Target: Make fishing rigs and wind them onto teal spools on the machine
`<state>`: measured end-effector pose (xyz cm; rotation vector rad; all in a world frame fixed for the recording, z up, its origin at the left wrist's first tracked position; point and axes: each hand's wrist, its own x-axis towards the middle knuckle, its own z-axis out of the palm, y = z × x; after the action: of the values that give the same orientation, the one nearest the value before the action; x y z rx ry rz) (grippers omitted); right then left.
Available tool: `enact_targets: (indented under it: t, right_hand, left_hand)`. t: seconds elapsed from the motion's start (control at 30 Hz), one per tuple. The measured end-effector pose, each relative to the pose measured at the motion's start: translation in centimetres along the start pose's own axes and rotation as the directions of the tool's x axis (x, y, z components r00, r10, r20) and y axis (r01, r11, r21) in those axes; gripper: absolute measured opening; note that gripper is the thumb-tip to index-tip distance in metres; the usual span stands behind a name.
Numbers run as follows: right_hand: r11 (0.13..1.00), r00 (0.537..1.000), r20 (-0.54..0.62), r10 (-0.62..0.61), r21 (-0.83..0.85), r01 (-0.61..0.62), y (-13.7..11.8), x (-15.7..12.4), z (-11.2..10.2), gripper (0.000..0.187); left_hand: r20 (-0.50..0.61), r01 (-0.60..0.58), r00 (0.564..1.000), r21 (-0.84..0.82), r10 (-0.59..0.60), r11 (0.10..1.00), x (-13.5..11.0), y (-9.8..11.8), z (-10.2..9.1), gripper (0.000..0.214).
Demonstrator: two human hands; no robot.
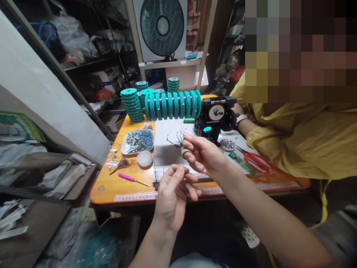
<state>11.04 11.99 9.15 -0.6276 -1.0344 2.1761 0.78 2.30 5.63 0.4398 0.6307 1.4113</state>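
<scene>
In the head view, a row of teal line spools (173,105) sits on the shaft of a black winding machine (216,113). Fine lines hang down from the spools toward the table. My right hand (205,154) is just below the row, thumb and forefinger pinched on what looks like a thin line; a pale band wraps one finger. Lower and to the left, my left hand (174,190) has its thumb and forefinger pressed together, other fingers curled. Whatever they pinch is too small to make out. Small dark wire-like pieces (178,140) show behind my right fingertips.
Stacked teal spools (131,106) stand at the back left. On the orange table (104,188) are a tray of small metal parts (138,141), a white round container (144,159), a pink-handled tool (126,176) and red-handled scissors (258,162). A person in yellow (292,137) sits right.
</scene>
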Motion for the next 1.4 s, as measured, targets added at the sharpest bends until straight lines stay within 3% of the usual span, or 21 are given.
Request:
enact_targets:
  t: [0.1, 0.17, 0.23, 0.33, 0.43, 0.5, 0.6, 0.73, 0.83, 0.9, 0.97, 1.07, 1.2, 1.33, 1.4]
  right_hand:
    - [1.000, 1.000, 0.006, -0.007, -0.024, 0.007, 0.0, -0.2, 0.0, 0.039]
    - [0.989, 0.998, 0.026, -0.056, -0.135, 0.059, 0.0, -0.2, -0.2, 0.035]
    - [0.940, 0.984, 0.013, -0.175, -0.294, 0.171, -0.3, 0.1, -0.5, 0.030]
    - [0.823, 0.927, -0.063, -0.370, -0.484, 0.296, -0.7, 1.7, -1.1, 0.034]
    - [0.761, 0.930, -0.073, -0.361, -0.599, 0.248, -0.8, 4.1, -1.8, 0.041]
    - [0.741, 0.944, -0.060, -0.325, -0.636, 0.215, -0.7, 5.4, -2.1, 0.035]
    - [0.727, 0.933, -0.061, -0.354, -0.646, 0.233, -0.5, 5.6, -2.3, 0.014]
    - [0.748, 0.931, -0.046, -0.362, -0.610, 0.261, -0.9, 3.3, -1.9, 0.022]
    - [0.816, 0.958, 0.028, -0.285, -0.517, 0.258, -1.8, 1.1, -1.1, 0.024]
    - [0.855, 0.968, 0.081, -0.239, -0.455, 0.249, -2.4, -0.2, -0.5, 0.024]
    - [0.880, 0.972, 0.106, -0.211, -0.412, 0.236, -3.1, -1.3, 0.2, 0.024]
    - [0.921, 0.980, 0.116, -0.163, -0.338, 0.193, -3.7, -2.8, 1.1, 0.024]
    - [0.967, 0.984, 0.149, -0.098, -0.219, 0.129, -3.4, -3.7, 1.3, 0.024]
    - [0.991, 0.977, 0.208, -0.048, -0.112, 0.073, -2.0, -3.2, 0.3, 0.027]
    - [0.999, 0.985, 0.169, -0.014, -0.041, 0.022, -1.0, -2.7, -0.1, 0.033]
  left_hand:
    - [0.001, -0.010, 1.000, 0.018, 0.010, 1.000, -0.1, -0.3, -0.2, 0.020]
    - [-0.007, -0.047, 0.999, 0.069, 0.047, 0.997, -0.1, -0.6, -0.4, 0.021]
    - [-0.036, -0.092, 0.995, 0.130, 0.097, 0.987, -0.2, -1.1, -0.6, 0.020]
    - [-0.080, -0.147, 0.983, 0.199, 0.165, 0.969, -0.2, -1.7, -1.2, 0.016]
    - [-0.080, -0.172, 0.976, 0.292, 0.203, 0.941, -0.2, -1.9, -1.9, 0.020]
    - [-0.082, -0.186, 0.968, 0.393, 0.236, 0.901, -0.4, -1.9, -2.4, 0.028]
    - [-0.089, -0.210, 0.951, 0.520, 0.297, 0.828, -0.9, -1.9, -3.0, 0.040]
    - [-0.102, -0.230, 0.935, 0.557, 0.341, 0.798, -1.7, -2.3, -3.1, 0.051]
    - [-0.117, -0.337, 0.875, 0.547, 0.469, 0.766, -1.7, -2.5, -2.1, 0.051]
    - [-0.065, -0.442, 0.823, 0.549, 0.564, 0.709, -1.5, -2.4, -1.2, 0.050]
    - [0.026, -0.507, 0.805, 0.551, 0.593, 0.663, -1.1, -2.1, -0.5, 0.049]
    - [0.110, -0.502, 0.838, 0.540, 0.534, 0.676, -0.4, -1.5, -0.1, 0.039]
    - [0.181, -0.302, 0.951, 0.372, 0.251, 0.878, -0.2, -1.4, -0.3, 0.032]
    - [0.157, -0.092, 0.986, 0.221, 0.057, 0.971, -1.3, -2.1, -0.5, 0.032]
    - [0.138, -0.031, 0.990, 0.166, 0.007, 0.986, -2.1, -2.5, -0.5, 0.033]
